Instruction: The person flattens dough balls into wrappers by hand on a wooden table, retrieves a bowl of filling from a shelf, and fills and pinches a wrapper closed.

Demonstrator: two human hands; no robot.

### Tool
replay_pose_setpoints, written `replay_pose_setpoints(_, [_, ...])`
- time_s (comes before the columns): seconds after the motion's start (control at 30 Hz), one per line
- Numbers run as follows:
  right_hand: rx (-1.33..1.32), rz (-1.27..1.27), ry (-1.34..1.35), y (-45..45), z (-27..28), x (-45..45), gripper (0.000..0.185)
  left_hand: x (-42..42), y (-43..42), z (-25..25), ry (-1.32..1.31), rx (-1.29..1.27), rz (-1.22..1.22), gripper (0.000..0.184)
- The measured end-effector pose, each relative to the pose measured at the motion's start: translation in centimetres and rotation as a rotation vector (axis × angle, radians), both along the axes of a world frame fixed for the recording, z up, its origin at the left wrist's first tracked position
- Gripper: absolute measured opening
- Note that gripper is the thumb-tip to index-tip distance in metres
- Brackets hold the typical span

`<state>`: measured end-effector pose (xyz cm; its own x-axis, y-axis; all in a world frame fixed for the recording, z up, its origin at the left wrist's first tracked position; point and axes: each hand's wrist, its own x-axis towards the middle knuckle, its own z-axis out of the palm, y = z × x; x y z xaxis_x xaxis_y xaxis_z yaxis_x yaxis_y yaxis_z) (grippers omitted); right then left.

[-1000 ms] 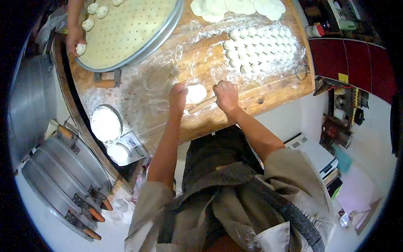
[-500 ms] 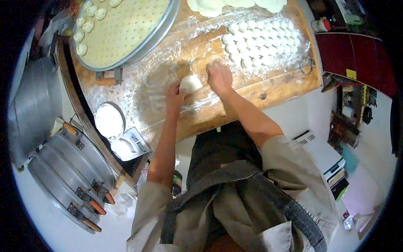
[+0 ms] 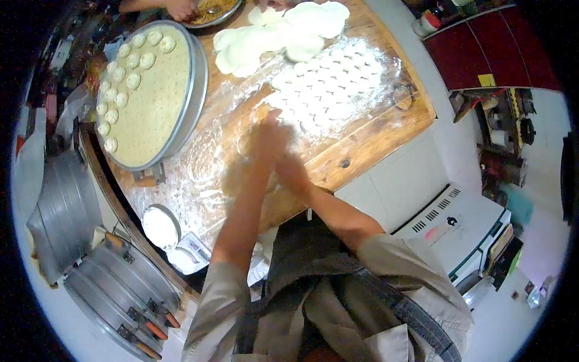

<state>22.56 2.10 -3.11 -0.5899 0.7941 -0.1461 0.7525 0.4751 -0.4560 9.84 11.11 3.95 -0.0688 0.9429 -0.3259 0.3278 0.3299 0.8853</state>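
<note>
My left hand [image 3: 271, 137] is stretched forward over the floured wooden board [image 3: 386, 136], just short of the rows of small dough pieces [image 3: 325, 84]. Motion smears its fingers, so what it holds, if anything, does not show. Close beside it and nearer my body is my right hand [image 3: 292, 172], low over the board and also blurred. Beyond the dough pieces lie flat, overlapping dough wrappers [image 3: 241, 51]. To the left stands a large round steamer tray [image 3: 202, 78] with several pleated buns [image 3: 134, 80] along its far and left side.
At the far edge another person's hand [image 3: 181, 8] is by a bowl of brown filling [image 3: 211, 15]. A tub of white flour [image 3: 161, 226] and a small scale [image 3: 196, 246] stand at the board's left edge. Stacked metal steamers [image 3: 114, 295] are lower left; a white appliance [image 3: 452, 223] is at right.
My view has shifted, bringing the bowl and another person's hand into sight. My left hand has reached forward and my right has drawn back. The flat dough piece between my hands no longer shows.
</note>
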Motion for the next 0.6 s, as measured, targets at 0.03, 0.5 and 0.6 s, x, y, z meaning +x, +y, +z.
replay_pose_setpoints(0.03, [-0.003,0.008,0.009,0.1,0.4,0.1,0.025,1.4,-0.4,0.3,0.548,-0.053,-0.153,0.057])
replay_pose_setpoints(0.5, [0.077,0.212,0.086,0.1,-0.8,1.6,0.048,-1.8,-7.0,4.8,0.616,-0.188,0.024,0.044])
replay_pose_setpoints(0.6, [0.082,0.203,0.219,1.3,3.2,1.3,0.048,-4.5,-8.6,0.8,0.804,-0.057,-0.027,0.051])
